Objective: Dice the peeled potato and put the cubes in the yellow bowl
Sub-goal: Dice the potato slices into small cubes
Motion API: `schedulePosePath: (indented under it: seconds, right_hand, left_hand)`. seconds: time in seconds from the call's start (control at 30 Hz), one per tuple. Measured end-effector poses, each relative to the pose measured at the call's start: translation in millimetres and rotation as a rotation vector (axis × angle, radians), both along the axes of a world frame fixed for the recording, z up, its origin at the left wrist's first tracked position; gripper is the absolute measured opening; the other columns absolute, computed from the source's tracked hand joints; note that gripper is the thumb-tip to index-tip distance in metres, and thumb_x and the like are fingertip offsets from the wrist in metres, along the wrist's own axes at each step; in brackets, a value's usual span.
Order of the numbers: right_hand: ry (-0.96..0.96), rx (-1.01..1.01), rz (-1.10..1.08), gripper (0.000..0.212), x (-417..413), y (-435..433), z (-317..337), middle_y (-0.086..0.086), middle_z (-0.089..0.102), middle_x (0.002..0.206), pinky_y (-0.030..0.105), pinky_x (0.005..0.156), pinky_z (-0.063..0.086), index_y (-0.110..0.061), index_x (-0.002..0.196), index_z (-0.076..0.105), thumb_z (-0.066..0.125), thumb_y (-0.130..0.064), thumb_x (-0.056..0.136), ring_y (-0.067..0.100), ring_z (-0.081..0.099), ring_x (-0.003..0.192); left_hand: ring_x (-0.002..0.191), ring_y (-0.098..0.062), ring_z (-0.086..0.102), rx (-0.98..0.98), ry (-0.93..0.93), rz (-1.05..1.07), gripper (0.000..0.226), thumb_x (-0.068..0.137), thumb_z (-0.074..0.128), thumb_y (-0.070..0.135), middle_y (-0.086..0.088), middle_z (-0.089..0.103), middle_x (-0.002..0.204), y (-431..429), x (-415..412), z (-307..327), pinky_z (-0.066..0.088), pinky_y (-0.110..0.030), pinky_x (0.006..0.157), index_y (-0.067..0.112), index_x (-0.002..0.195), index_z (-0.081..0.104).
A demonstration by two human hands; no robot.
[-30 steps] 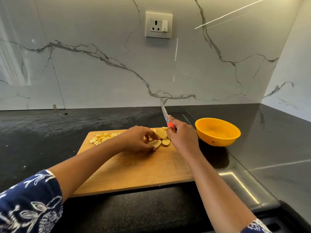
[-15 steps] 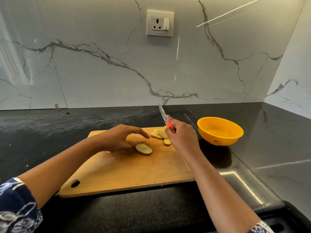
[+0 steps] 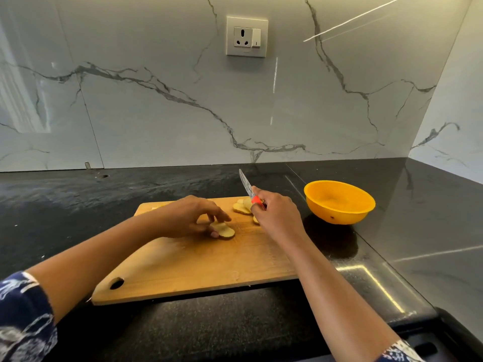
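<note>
View: head camera, looking down over both forearms onto a dark counter [image 3: 162,333].
Left hand [image 3: 192,218]: reaches in from the lower left; the fingers curl down over a potato slice [image 3: 225,230], with the thumb tip touching its near edge and the fingertips [image 3: 222,218] on its far side, a light hold on the slice.
Slice: pale and oval, lying flat on the board [image 3: 196,270], directly under the left fingertips.
Right hand [image 3: 278,218]: fist closed tight round the red handle of a knife [image 3: 251,193], with the forefinger along the top.
Knife: the blade sticks out past the right knuckles, pointing up and away toward the wall and raised off the board.
Other slices [image 3: 241,208]: a small overlapping heap just left of the right knuckles and beyond the left fingertips; one more peeps out from under the right hand.
Bowl [image 3: 339,202]: yellow, on the counter to the right of the knife hand, apart from the board; no potato can be seen inside it.
Board: wooden, under both hands, with a hanging hole at its near left corner.
Sleeve [image 3: 24,317]: blue with a white pattern, on the left arm at the lower left edge.
Wall [image 3: 156,113]: white marble with grey veins, well beyond both hands.
Socket [image 3: 247,36]: white, high on the wall above the knife tip.
</note>
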State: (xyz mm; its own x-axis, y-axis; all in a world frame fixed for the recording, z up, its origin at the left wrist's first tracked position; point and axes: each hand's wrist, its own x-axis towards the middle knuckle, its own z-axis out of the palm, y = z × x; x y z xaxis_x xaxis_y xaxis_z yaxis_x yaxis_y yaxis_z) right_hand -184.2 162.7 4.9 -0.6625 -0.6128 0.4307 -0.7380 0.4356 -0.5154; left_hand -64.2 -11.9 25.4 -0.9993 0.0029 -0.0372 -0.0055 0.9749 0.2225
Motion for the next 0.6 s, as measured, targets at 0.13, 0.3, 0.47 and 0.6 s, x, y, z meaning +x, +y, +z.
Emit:
schedulePosePath:
  seconds: [0.13, 0.3, 0.47, 0.6]
  right_hand:
    - [-0.002, 0.034, -0.003, 0.046, 0, -2, 2, 0.000, 0.064, 0.125, 0.028, 0.078, 0.052, -0.025, 0.142, 0.043, 0.052, -0.031, 0.097, 0.015, 0.063, 0.099]
    - [-0.005, 0.074, 0.004, 0.046, 7, -1, 9, 0.000, 0.064, 0.123, 0.019, 0.067, 0.045, -0.026, 0.142, 0.043, 0.052, -0.029, 0.097, 0.012, 0.062, 0.091]
    - [0.079, 0.279, 0.029, 0.038, 34, 19, 11, -0.003, 0.067, 0.105, 0.017, 0.054, 0.035, -0.030, 0.135, 0.052, 0.048, -0.031, 0.097, 0.009, 0.052, 0.079]
    - [0.055, 0.363, 0.048, 0.046, 61, 43, 1, -0.007, 0.062, 0.119, 0.027, 0.080, 0.045, -0.036, 0.143, 0.039, 0.046, -0.036, 0.098, 0.014, 0.056, 0.105]
  left_hand:
    - [0.113, -0.003, 0.045, 0.000, -0.099, -0.046, 0.040, 0.091, 0.060, 0.023, 0.013, 0.052, 0.127, -14, -8, 10, 0.036, -0.017, 0.096, 0.046, 0.122, 0.050]
    - [0.122, 0.000, 0.042, 0.023, 0.034, 0.024, 0.046, 0.093, 0.057, 0.018, 0.018, 0.049, 0.135, -11, 8, 3, 0.031, -0.024, 0.106, 0.043, 0.129, 0.046]
    - [0.117, -0.004, 0.051, -0.022, 0.268, 0.195, 0.099, 0.058, 0.021, 0.095, 0.016, 0.056, 0.129, 16, 35, -21, 0.037, -0.019, 0.097, 0.036, 0.131, 0.049]
    - [0.123, -0.006, 0.047, -0.211, 0.304, 0.289, 0.122, 0.044, -0.009, 0.097, 0.015, 0.053, 0.134, 26, 31, -25, 0.029, -0.025, 0.105, 0.035, 0.134, 0.048]
